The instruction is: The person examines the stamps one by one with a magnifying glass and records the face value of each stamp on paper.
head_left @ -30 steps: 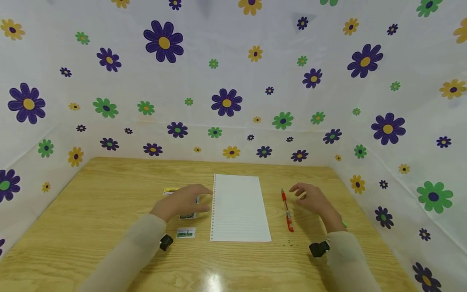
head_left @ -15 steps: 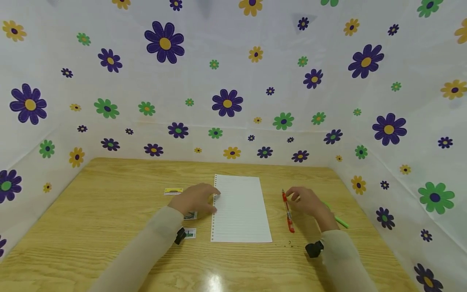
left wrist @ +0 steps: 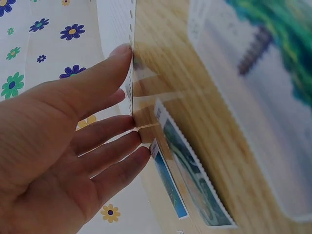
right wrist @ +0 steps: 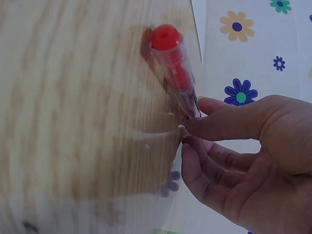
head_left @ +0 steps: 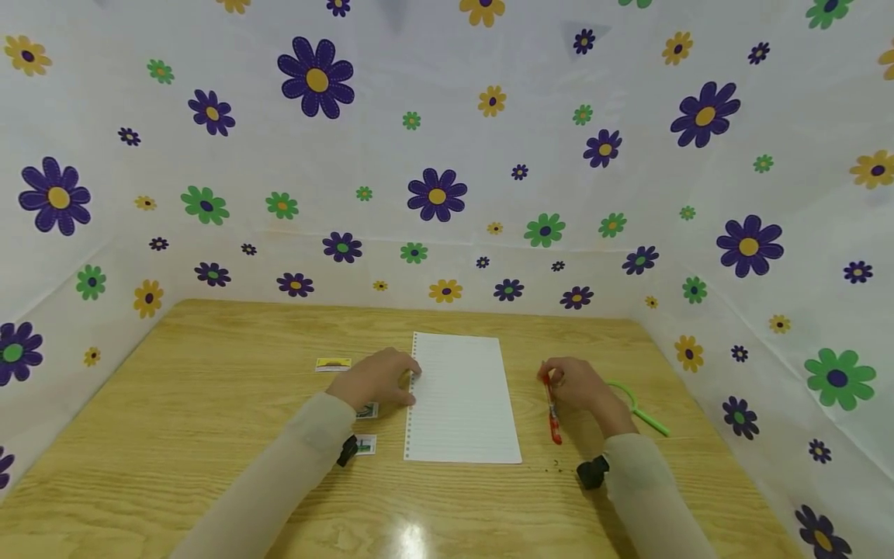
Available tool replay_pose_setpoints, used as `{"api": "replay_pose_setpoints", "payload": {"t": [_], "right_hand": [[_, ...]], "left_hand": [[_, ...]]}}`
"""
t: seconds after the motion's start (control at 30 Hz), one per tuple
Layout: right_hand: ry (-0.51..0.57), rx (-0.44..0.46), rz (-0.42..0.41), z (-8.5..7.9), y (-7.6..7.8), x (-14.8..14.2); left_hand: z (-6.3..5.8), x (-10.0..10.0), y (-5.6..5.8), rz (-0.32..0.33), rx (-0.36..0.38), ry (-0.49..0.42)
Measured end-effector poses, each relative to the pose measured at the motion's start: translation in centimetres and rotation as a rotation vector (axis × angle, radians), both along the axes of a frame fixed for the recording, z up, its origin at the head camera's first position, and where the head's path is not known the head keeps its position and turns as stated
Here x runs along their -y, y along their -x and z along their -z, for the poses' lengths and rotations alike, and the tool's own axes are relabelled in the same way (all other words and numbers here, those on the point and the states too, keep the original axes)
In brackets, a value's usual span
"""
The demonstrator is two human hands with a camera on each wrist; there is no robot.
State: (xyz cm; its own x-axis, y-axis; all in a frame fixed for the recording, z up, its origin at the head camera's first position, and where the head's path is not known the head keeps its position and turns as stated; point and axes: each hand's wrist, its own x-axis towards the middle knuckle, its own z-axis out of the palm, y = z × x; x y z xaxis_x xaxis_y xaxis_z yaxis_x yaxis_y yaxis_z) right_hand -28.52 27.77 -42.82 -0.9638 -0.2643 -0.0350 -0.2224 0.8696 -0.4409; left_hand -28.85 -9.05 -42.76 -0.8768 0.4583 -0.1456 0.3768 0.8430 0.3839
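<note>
A sheet of lined paper (head_left: 464,404) with punched holes along its left side lies mid-table. My left hand (head_left: 377,379) rests at that holed edge, thumb and fingers relaxed and holding nothing. In the left wrist view the thumb reaches the paper's edge, and the fingertips touch down on the table just beside several stamps (left wrist: 192,168). To the right of the sheet lies a red gel pen (head_left: 555,428) with a clear barrel. My right hand (head_left: 576,386) pinches it near its far end, between thumb and fingers, as the right wrist view shows up close.
A yellow stamp (head_left: 333,364) lies behind my left forearm's line, and a green-pictured stamp (head_left: 366,445) is partly behind the wrist camera. Right of my right hand lies a green magnifying glass (head_left: 649,420). Flower-patterned white cloth (head_left: 447,140) walls the table on three sides.
My left hand has moved right onto the paper's left edge. My right hand has moved left to the pen and taken hold of it, uncovering the green magnifying glass.
</note>
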Motion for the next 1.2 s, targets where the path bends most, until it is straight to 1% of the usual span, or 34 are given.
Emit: {"api": "replay_pose_setpoints", "payload": {"t": [0.23, 0.43, 0.7, 0.93, 1.0, 1.13, 1.2], "right_hand": [[-0.035, -0.026, -0.019, -0.13, 0.14, 0.45], [-0.021, -0.015, -0.027, -0.35, 0.02, 0.56], [-0.007, 0.023, -0.036, -0.48, -0.06, 0.52], [-0.052, 0.094, -0.011, -0.65, 0.03, 0.67], [-0.065, 0.088, -0.019, -0.66, 0.08, 0.62], [-0.074, 0.042, -0.033, -0.54, 0.24, 0.48], [-0.064, 0.033, -0.026, -0.44, 0.29, 0.43]], "left_hand": [[0.03, -0.04, -0.15, -0.034, 0.004, -0.056], [0.01, -0.07, -0.29, -0.050, 0.010, -0.072], [0.24, -0.13, -0.28, -0.060, 0.026, -0.088], [0.32, -0.12, -0.34, -0.056, 0.038, -0.102], [0.31, -0.07, -0.34, -0.057, 0.037, -0.106], [0.22, 0.01, -0.46, -0.076, 0.042, -0.119], [0.18, 0.02, -0.51, -0.082, 0.046, -0.125]]}}
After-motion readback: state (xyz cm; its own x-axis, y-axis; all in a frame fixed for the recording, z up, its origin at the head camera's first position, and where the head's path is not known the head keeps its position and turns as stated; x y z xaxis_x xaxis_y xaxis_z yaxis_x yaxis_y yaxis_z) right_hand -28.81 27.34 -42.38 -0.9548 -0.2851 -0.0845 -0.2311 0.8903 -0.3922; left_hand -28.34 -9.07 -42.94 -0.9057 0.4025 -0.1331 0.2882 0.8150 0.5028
